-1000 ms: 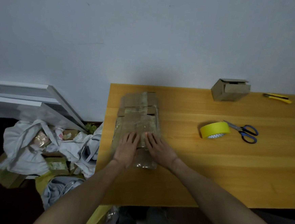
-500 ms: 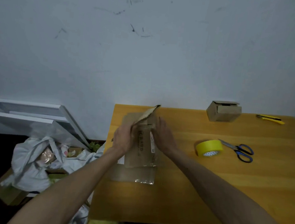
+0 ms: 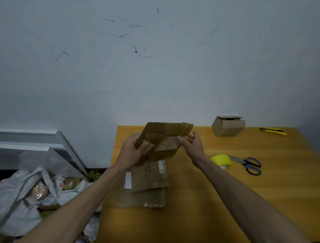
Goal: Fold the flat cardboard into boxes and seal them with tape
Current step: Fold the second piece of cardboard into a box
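Note:
A flat piece of brown cardboard [image 3: 163, 139] with old tape on it is held up above the wooden table [image 3: 225, 203], tilted. My left hand [image 3: 132, 151] grips its lower left edge, thumb on the front. At the cardboard's right edge my right hand [image 3: 193, 143] has its fingers loosely curled; whether they pinch it is unclear. More flat cardboard [image 3: 146, 183] lies stacked on the table beneath. A yellow tape roll [image 3: 221, 160] sits to the right, partly hidden by my right forearm.
Blue-handled scissors [image 3: 247, 163] lie beside the tape. A folded small box [image 3: 228, 125] stands at the table's back edge, with a yellow utility knife [image 3: 273, 131] further right. Left of the table, bags [image 3: 29, 193] and white boards [image 3: 29, 141] crowd the floor.
Both hands went from pressing flat on the stack to lifting the top cardboard piece off it and up. The camera has tilted upward, showing more wall.

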